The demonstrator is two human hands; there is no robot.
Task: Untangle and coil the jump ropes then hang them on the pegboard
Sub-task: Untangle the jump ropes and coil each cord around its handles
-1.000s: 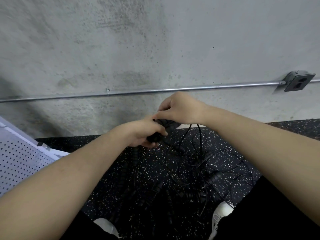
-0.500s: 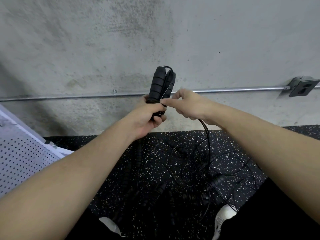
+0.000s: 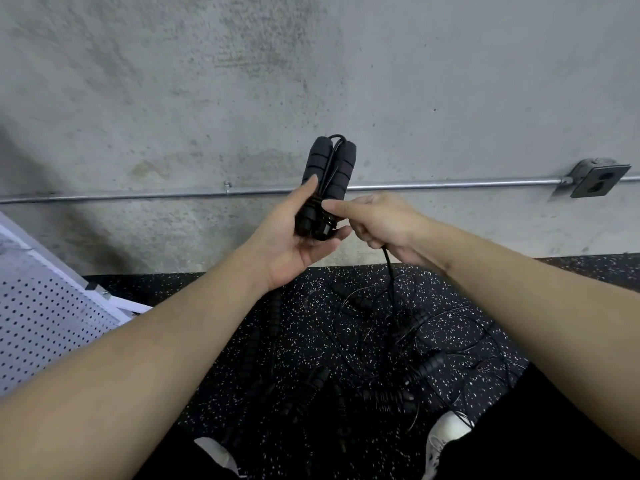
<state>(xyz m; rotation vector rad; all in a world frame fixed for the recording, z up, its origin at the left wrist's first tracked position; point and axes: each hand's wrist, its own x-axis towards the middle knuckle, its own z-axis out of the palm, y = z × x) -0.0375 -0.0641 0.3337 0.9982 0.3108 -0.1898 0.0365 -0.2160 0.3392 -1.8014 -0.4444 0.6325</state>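
Left hand (image 3: 289, 237) grips two ridged foam handles (image 3: 329, 174).

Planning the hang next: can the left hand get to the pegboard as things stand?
Probably not yet. The left hand is holding the paired handles, while the right hand wraps cord around them. The pegboard lies unobstructed at the left.

Concrete wall (image 3: 173, 81), conduit (image 3: 450, 184), outlet box (image 3: 597, 180)
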